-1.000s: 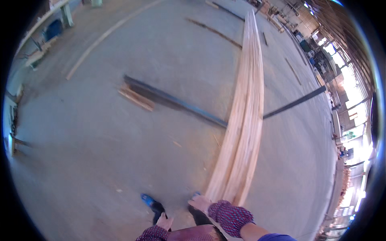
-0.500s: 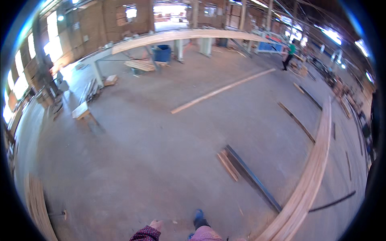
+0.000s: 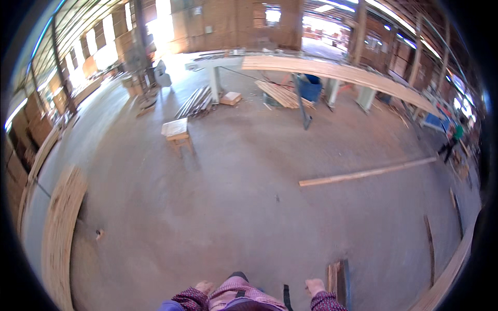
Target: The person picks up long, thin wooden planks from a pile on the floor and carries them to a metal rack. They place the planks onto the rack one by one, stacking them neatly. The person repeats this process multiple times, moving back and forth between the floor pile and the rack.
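Note:
My left hand [image 3: 205, 287] hangs low at my left side, out of a dark dotted sleeve, close to my pink checked clothing [image 3: 238, 286]. On the other side, my right hand [image 3: 314, 286] is held out a little from my body over the floor. No object shows in either hand, but the fingers are small and smeared, so their pose is unclear. Nearest to my right hand in the picture are short wood pieces [image 3: 332, 278] on the floor, beside a dark beam [image 3: 346, 285]. Neither hand appears to touch anything.
Long boards lie in a stack [image 3: 65, 233] at left and another stack [image 3: 448, 282] at lower right. One long plank [image 3: 368, 173] crosses the floor ahead. Beyond are a wooden stool [image 3: 177, 129], a long board-topped bench [image 3: 332, 69], a blue bin [image 3: 310, 89] and a person [image 3: 454, 139].
My view has swung left, so the stool, bench and plank sit farther right. My right hand has come into view. The lower-right beam and boards have slid toward the picture's edge.

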`<state>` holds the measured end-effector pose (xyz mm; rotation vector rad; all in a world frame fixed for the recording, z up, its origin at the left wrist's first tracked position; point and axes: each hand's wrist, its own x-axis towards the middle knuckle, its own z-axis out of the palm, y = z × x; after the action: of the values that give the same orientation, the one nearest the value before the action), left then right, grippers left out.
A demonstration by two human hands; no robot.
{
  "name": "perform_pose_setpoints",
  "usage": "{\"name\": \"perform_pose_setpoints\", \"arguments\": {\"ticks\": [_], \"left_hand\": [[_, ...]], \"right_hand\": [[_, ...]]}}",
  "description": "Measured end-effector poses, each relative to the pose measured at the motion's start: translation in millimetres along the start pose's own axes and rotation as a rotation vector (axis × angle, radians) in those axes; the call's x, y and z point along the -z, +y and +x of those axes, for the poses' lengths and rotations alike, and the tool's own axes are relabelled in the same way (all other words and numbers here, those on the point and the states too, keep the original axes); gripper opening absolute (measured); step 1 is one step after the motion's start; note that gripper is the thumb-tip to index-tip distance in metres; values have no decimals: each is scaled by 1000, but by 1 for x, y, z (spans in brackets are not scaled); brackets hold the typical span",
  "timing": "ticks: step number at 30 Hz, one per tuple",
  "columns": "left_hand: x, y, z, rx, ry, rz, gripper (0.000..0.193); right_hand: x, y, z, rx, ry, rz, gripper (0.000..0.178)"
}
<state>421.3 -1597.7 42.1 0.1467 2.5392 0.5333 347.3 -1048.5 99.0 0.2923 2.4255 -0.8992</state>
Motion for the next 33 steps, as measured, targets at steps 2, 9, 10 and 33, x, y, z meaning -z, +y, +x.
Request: {"name": "perform_pose_setpoints", "arguments": {"ticks": [2,9,10,33], "left_hand": [[16,6,27,13,9,-70,27],[89,-36,225,19,-139,-69,31],[98,-46,257,33,-101,-48,31],[566,67,675,343,-120,-397,61]], "right_hand": [[55,-67,79,-240,70,382,31],[138,-228,234,-33,176,408,30],[132,-231,244,-56,157,464,30],[282,-411,675,40,24,-139,38]]}}
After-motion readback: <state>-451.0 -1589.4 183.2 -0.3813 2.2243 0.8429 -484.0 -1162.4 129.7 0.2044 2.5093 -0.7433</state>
